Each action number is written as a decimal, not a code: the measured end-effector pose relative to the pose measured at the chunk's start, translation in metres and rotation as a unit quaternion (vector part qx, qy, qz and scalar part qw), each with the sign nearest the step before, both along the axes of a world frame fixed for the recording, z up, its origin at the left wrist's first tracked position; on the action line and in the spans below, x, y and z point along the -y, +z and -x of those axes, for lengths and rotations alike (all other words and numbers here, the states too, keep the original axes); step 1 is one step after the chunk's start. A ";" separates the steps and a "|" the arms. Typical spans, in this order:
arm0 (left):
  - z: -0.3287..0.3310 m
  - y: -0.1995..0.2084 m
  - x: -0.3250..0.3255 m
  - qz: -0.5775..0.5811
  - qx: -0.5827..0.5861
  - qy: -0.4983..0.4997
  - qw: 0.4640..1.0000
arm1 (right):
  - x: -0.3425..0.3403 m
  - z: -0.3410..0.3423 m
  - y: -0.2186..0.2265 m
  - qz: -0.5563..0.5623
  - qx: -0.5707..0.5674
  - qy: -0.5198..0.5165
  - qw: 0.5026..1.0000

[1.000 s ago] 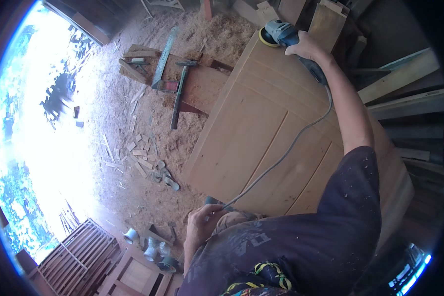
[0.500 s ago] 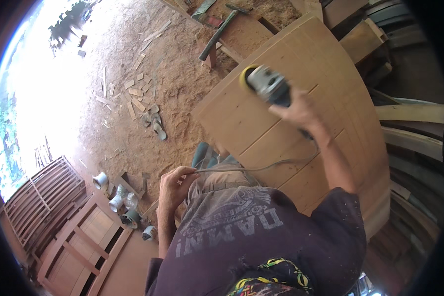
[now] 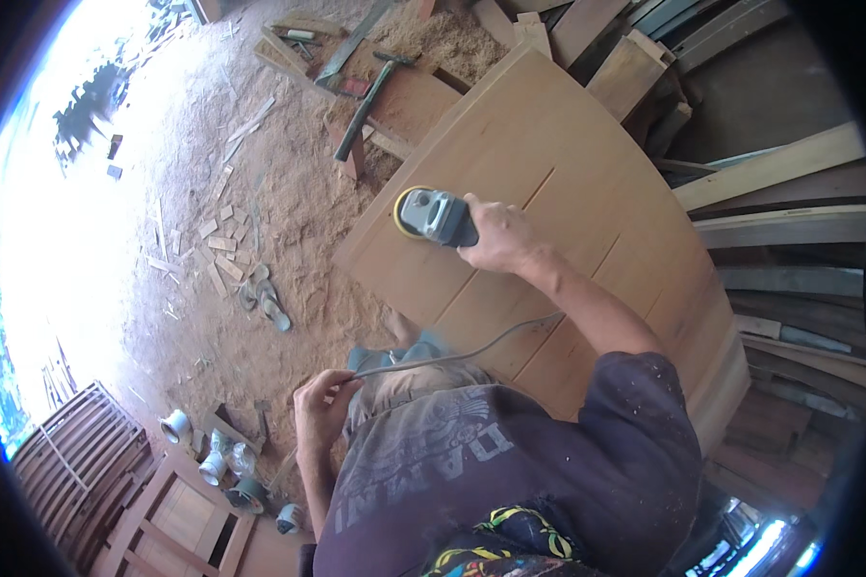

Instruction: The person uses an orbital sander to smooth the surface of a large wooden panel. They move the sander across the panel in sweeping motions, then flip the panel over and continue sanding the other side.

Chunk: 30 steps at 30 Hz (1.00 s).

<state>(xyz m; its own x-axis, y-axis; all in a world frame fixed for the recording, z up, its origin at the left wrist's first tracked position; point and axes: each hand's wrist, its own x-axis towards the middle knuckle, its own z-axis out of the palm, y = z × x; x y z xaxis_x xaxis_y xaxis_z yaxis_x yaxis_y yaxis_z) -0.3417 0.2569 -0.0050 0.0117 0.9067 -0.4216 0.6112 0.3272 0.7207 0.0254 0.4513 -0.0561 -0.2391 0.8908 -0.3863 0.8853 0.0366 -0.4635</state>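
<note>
My right hand (image 3: pixel 502 237) is wrapped round the dark body of a grinder-type sander (image 3: pixel 439 217) with a grey metal head. Its yellow-edged round pad rests on a large wooden door panel (image 3: pixel 597 183), near the panel's left edge. Shallow straight grooves run across the panel, and its far end tapers. With bent fingers, my left hand (image 3: pixel 321 408) pinches the grey power cord (image 3: pixel 423 363) beside my lap. From there the cord runs right over the panel toward my right forearm, which hides part of it.
A hammer (image 3: pixel 364 108) lies on wood pieces beyond the panel. Sawdust, offcuts (image 3: pixel 225 252) and sandals (image 3: pixel 264 298) are on the ground to the left. Several cans (image 3: pixel 214 460) stand by a framed panel (image 3: pixel 178 519) at lower left. Stacked boards (image 3: pixel 789 231) line the right side.
The sander in my right hand has moved left and nearer across the panel, to its left edge. My left hand still grips the cord. The whole view has shifted and turned somewhat.
</note>
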 end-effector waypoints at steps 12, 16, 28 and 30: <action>-0.081 0.020 -0.050 0.030 0.016 -0.068 0.997 | -0.086 -0.125 0.004 -0.030 0.019 -0.123 0.992; -0.100 0.021 -0.065 0.035 0.004 -0.097 0.995 | -0.114 -0.165 -0.001 -0.029 0.014 -0.135 0.990; -0.136 0.024 -0.085 0.038 -0.002 -0.138 0.990 | -0.205 -0.264 -0.041 -0.050 0.024 -0.185 0.981; -0.138 0.027 -0.085 0.039 0.000 -0.133 0.990 | -0.218 -0.275 -0.036 -0.040 0.032 -0.200 0.978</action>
